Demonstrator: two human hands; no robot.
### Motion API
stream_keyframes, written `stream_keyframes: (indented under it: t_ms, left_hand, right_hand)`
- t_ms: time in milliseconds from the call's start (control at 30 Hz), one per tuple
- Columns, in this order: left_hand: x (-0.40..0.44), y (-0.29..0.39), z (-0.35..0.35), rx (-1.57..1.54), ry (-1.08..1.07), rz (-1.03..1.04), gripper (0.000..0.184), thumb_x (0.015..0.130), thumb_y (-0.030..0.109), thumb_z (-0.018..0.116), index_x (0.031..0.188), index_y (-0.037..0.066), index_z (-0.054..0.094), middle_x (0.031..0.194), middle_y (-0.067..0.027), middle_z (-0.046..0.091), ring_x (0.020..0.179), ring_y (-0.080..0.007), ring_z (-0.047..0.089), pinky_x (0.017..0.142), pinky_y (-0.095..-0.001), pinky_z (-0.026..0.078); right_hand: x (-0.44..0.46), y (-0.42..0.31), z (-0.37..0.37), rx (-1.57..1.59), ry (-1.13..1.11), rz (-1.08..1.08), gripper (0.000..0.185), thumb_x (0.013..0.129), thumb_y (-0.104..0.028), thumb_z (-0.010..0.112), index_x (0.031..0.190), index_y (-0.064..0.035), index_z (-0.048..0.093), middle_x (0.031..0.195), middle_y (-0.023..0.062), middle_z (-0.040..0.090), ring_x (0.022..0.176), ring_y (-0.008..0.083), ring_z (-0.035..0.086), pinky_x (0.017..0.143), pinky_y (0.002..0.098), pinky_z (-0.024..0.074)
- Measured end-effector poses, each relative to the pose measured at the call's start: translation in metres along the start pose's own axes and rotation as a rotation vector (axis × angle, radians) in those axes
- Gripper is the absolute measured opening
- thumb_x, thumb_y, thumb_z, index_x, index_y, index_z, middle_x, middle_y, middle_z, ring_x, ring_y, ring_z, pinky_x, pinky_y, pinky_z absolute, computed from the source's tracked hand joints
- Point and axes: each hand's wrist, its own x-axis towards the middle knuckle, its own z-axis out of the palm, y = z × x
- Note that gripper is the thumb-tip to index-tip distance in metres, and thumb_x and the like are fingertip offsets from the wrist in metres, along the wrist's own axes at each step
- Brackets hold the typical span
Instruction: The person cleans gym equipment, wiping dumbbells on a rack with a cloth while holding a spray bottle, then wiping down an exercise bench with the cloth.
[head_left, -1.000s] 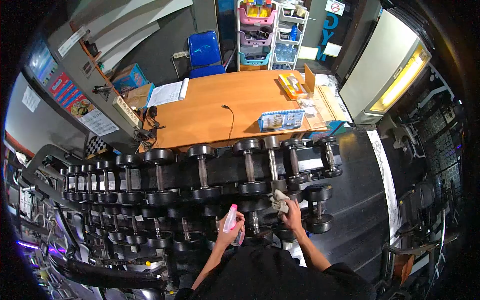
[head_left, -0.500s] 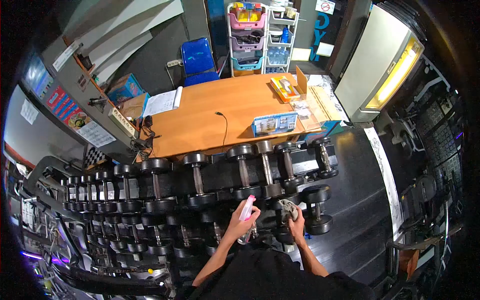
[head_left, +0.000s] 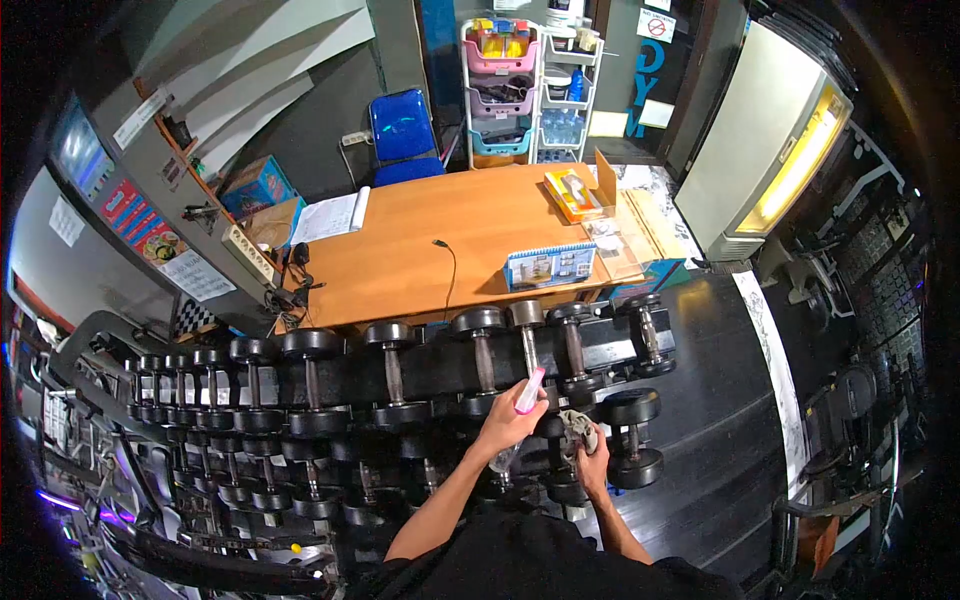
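In front of you, a black rack point(head_left: 440, 365) is carrying two rows of dumbbells point(head_left: 394, 375), while the wooden surface point(head_left: 400, 240) beyond is holding a calendar point(head_left: 550, 267) and notebook point(head_left: 328, 217).

The one camera sits on the head, above the shirt point(head_left: 540, 555) at the bottom centre, facing forward and steeply down. Nearest are the left hand point(head_left: 508, 422) and right hand point(head_left: 593, 462), just below the frame's middle; the dumbbells point(head_left: 394, 375) cross at middle depth. The desk point(head_left: 410, 215) lies farther off, upper centre, with the fridge point(head_left: 750, 130) tilted at upper right. The very wide lens leaves black corners.
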Motion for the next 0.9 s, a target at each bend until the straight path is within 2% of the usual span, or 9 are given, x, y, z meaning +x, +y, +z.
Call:
stream_keyframes:
  t_ms: [200,400,533,567,633,667,733,867,900]
  left_hand:
    - [0.000,-0.005,0.006,-0.009,0.010,0.004,0.018,0.086,0.016,0.064,0.098,0.006,0.055,0.066,-0.0004,0.053,0.050,-0.0078,0.050,0.048,-0.0257,0.042]
    - [-0.014,-0.027,-0.001,-0.078,0.024,0.000,0.022,0.086,0.018,0.065,0.102,0.005,0.055,0.070,-0.0004,0.053,0.054,-0.0078,0.051,0.048,-0.0253,0.043]
    - [-0.025,-0.030,-0.005,-0.088,0.059,0.004,0.023,0.087,0.017,0.065,0.103,0.004,0.055,0.072,-0.0002,0.054,0.056,-0.0073,0.052,0.049,-0.0252,0.044]
    - [-0.028,-0.030,-0.006,-0.087,0.064,0.005,0.023,0.087,0.017,0.065,0.103,0.004,0.055,0.072,-0.0002,0.054,0.056,-0.0073,0.052,0.049,-0.0252,0.044]
    - [-0.031,-0.029,-0.008,-0.120,0.070,-0.011,0.022,0.087,0.016,0.064,0.103,0.004,0.054,0.075,-0.0001,0.055,0.057,-0.0070,0.052,0.049,-0.0246,0.044]
    - [-0.032,-0.032,-0.010,-0.119,0.073,-0.009,0.022,0.087,0.016,0.064,0.103,0.004,0.054,0.075,-0.0001,0.055,0.057,-0.0070,0.052,0.049,-0.0246,0.044]
    - [-0.035,-0.035,-0.012,-0.148,0.079,-0.037,0.022,0.087,0.015,0.065,0.104,0.004,0.055,0.078,0.0000,0.055,0.058,-0.0068,0.053,0.049,-0.0238,0.045]
    - [-0.041,-0.037,-0.018,-0.148,0.127,-0.029,0.023,0.086,0.014,0.065,0.105,0.006,0.055,0.077,0.0001,0.055,0.057,-0.0063,0.053,0.050,-0.0235,0.045]
    - [-0.042,-0.038,-0.021,-0.154,0.136,-0.039,0.023,0.086,0.014,0.065,0.105,0.006,0.055,0.077,0.0001,0.055,0.056,-0.0061,0.053,0.050,-0.0234,0.046]
  right_hand:
    - [0.017,-0.013,0.002,0.037,0.022,-0.028,0.039,0.083,0.002,0.055,0.120,-0.0012,0.049,0.108,0.0111,0.060,0.103,0.0191,0.057,0.090,0.0303,0.0436]
    - [0.090,-0.036,0.018,0.046,0.141,-0.301,0.042,0.082,0.003,0.056,0.122,-0.0014,0.048,0.110,0.0113,0.059,0.106,0.0199,0.055,0.093,0.0307,0.0420]
    - [0.157,-0.074,0.029,-0.316,0.186,-0.636,0.050,0.073,0.004,0.059,0.122,-0.0039,0.052,0.124,0.0179,0.053,0.118,0.0337,0.049,0.101,0.0398,0.0372]
    - [0.173,-0.081,0.034,-0.313,0.182,-0.638,0.050,0.073,0.004,0.059,0.122,-0.0039,0.052,0.124,0.0179,0.053,0.118,0.0337,0.049,0.101,0.0398,0.0372]
    - [0.199,-0.087,0.044,-0.639,0.082,-0.945,0.050,0.066,0.004,0.060,0.115,-0.0078,0.058,0.128,0.0183,0.049,0.124,0.0375,0.041,0.105,0.0451,0.0336]
    - [0.214,-0.078,0.050,-0.637,0.082,-0.948,0.050,0.066,0.004,0.060,0.115,-0.0078,0.058,0.128,0.0183,0.049,0.124,0.0375,0.041,0.105,0.0451,0.0336]
    - [0.233,-0.071,0.062,-0.890,-0.159,-1.047,0.045,0.064,0.004,0.061,0.106,-0.0111,0.061,0.127,0.0154,0.050,0.125,0.0355,0.041,0.107,0.0459,0.0328]
    - [0.240,-0.077,0.064,-0.771,-0.224,-0.982,0.047,0.060,0.006,0.061,0.103,-0.0132,0.060,0.125,0.0128,0.050,0.125,0.0348,0.041,0.107,0.0446,0.0335]
    - [0.239,-0.079,0.057,-0.769,-0.210,-0.973,0.044,0.065,0.006,0.062,0.104,-0.0149,0.059,0.124,0.0108,0.053,0.120,0.0329,0.047,0.102,0.0423,0.0398]
